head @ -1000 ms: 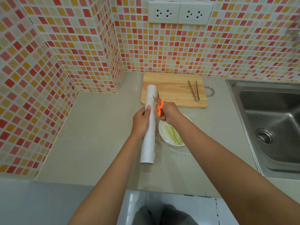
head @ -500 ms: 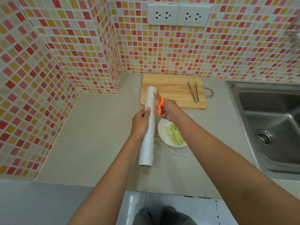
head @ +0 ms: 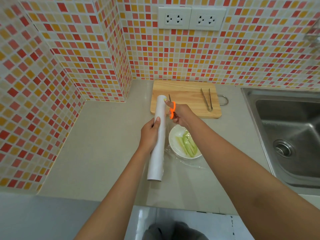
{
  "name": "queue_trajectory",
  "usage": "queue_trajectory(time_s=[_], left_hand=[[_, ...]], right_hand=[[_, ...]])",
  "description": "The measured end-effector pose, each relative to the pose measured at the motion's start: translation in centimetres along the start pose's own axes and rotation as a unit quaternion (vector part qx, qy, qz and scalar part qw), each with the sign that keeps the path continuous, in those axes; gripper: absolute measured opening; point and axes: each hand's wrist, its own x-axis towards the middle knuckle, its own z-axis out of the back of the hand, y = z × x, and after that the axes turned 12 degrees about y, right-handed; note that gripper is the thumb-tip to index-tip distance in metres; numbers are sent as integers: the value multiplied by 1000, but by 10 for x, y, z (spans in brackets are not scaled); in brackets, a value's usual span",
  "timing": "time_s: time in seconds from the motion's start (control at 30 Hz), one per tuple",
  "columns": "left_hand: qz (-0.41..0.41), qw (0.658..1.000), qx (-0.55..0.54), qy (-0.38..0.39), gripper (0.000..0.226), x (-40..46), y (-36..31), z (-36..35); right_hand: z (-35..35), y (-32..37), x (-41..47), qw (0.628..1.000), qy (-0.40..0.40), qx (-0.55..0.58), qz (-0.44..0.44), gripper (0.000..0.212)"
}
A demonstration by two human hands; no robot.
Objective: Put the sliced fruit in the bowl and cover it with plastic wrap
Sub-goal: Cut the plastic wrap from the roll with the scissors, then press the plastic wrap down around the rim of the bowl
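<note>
Both hands are raised over the counter (head: 97, 153) in the head view; the left hand (head: 150, 134) is wrapped round the middle of the plastic wrap roll (head: 158, 135), thumb lying along its top, and holds it lengthwise, pointing away from the person; the right hand (head: 181, 115) grips the orange-handled scissors (head: 172, 110), fingers through the loops, blades pointing away and right beside the far end of the roll; the 2 hands are close together but not touching, with the roll between them; whether the blades are parted cannot be told. Below the right wrist, just right of the roll, sits the white bowl (head: 173, 135) with the pale green sliced fruit (head: 187, 144) inside; a clear sheet of plastic wrap (head: 190, 163) lies over and around the bowl, its crinkled edge spread on the counter on the near side. Beyond the hands lies the wooden cutting board (head: 186, 90), with 1 pair of metal tongs (head: 207, 99) on its right part; further right of the right arm is the steel sink (head: 285, 132); 2 wall sockets (head: 191, 19) are set in the mosaic tiles (head: 52, 66) above the board.
</note>
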Motion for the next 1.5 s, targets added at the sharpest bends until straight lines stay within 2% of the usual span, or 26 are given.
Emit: queue_trajectory(time_s=[0.23, 0.47, 0.63, 0.87, 1.1, 1.17, 1.2, 1.3, 1.4, 1.5], left_hand=[[8, 1000, -4, -20, 45, -2, -4, 3], [22, 999, -2, -31, 42, 0, -7, 8], [21, 999, 16, -33, 40, -1, -5, 17], [37, 998, 19, -44, 42, -7, 8, 27], [40, 997, 58, -40, 36, -15, 27, 24], [42, 996, 68, -40, 39, -18, 32, 22], [41, 995, 78, -38, 40, -20, 35, 21], [37, 991, 123, -27, 43, -23, 42, 18], [54, 980, 190, -34, 45, -22, 48, 13], [90, 959, 262, -58, 48, -20, 50, 7]], right_hand=[[-1, 18, -8, 1000, 5, 7, 20, 38], [7, 35, -30, 997, 28, 25, 65, 26], [38, 38, -54, 994, 16, 52, 92, 18], [102, 4, -91, 988, -67, 73, 117, 14], [135, -62, -101, 982, -180, 27, 50, 13], [139, -79, -97, 973, -231, -22, 17, 19], [141, -86, -95, 962, -262, -83, -7, 24], [142, -107, -100, 903, -328, -270, -63, 37], [144, -122, -104, 868, -345, -350, -68, 38], [146, -127, -104, 848, -329, -410, -68, 32]])
